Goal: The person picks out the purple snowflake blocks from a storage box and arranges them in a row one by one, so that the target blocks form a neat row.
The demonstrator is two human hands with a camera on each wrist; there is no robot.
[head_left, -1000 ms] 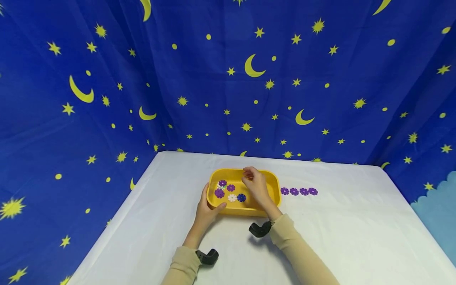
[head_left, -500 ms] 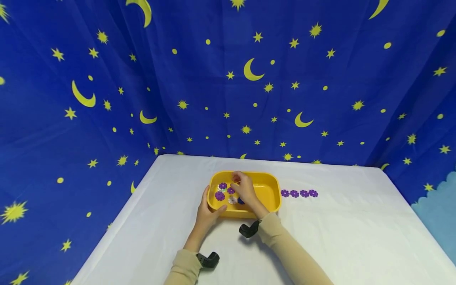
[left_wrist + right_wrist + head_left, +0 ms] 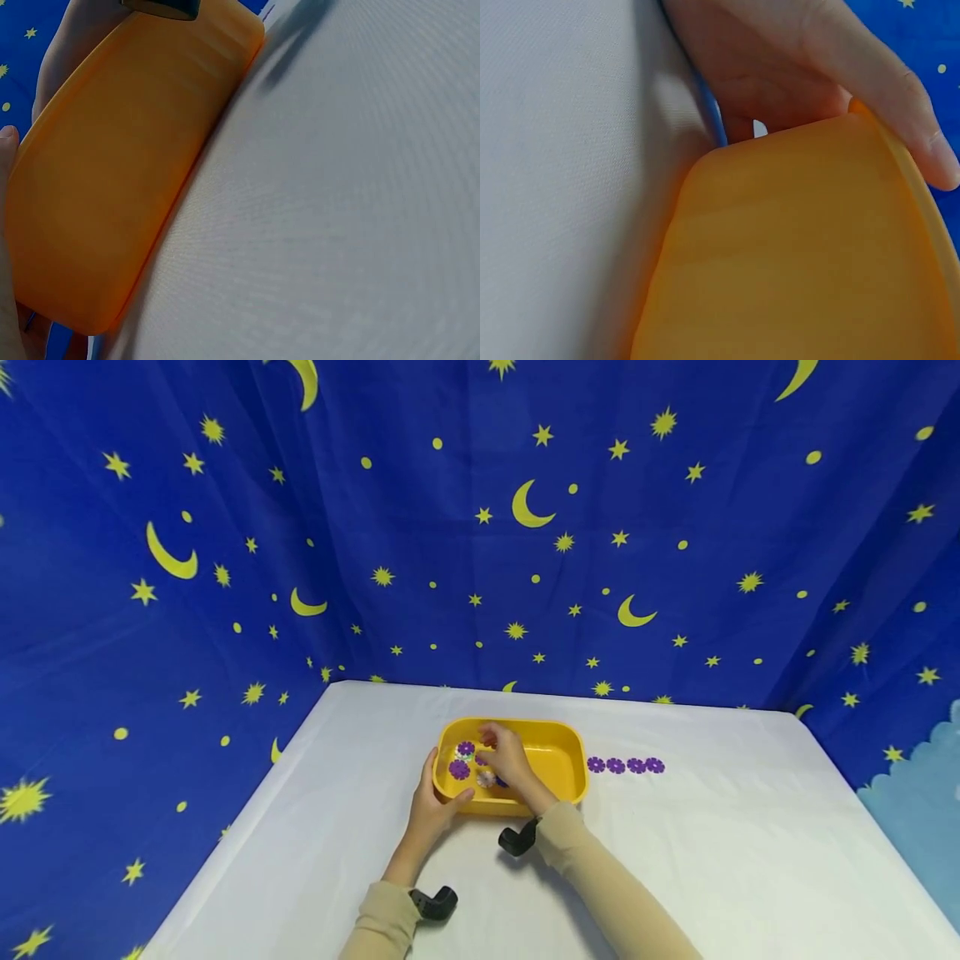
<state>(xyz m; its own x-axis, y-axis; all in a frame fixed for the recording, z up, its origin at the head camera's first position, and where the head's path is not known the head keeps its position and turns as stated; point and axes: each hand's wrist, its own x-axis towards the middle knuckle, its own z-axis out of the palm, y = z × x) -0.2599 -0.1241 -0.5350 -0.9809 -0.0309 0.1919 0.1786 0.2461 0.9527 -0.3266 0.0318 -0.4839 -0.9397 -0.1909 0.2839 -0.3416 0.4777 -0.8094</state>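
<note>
In the head view a yellow bin (image 3: 564, 800) stands on the table. My left hand (image 3: 430, 808) grips its left end, thumb over the front rim; the right wrist view shows that left hand (image 3: 795, 60) at the bin's corner. My right hand (image 3: 512, 762) reaches inside the bin, fingers bent above the loose discs; whether it pinches one is hidden. Left of it lie notched purple discs (image 3: 460, 769), one over a pale disc. A white disc (image 3: 486, 779) and a mostly covered blue disc (image 3: 502, 782) lie below the hand. The left wrist view shows the bin's outer wall (image 3: 135, 150).
Several purple discs (image 3: 616, 766) form a row on the white table (image 3: 750, 827), right of the bin; the two rightmost touch or overlap. A blue curtain (image 3: 420, 510) with yellow moons and stars rises behind and beside the table. Black cameras sit on both wrists.
My right hand has moved left inside the bin, from its middle to above the discs, and now covers most of the blue one. My left hand keeps its grip.
</note>
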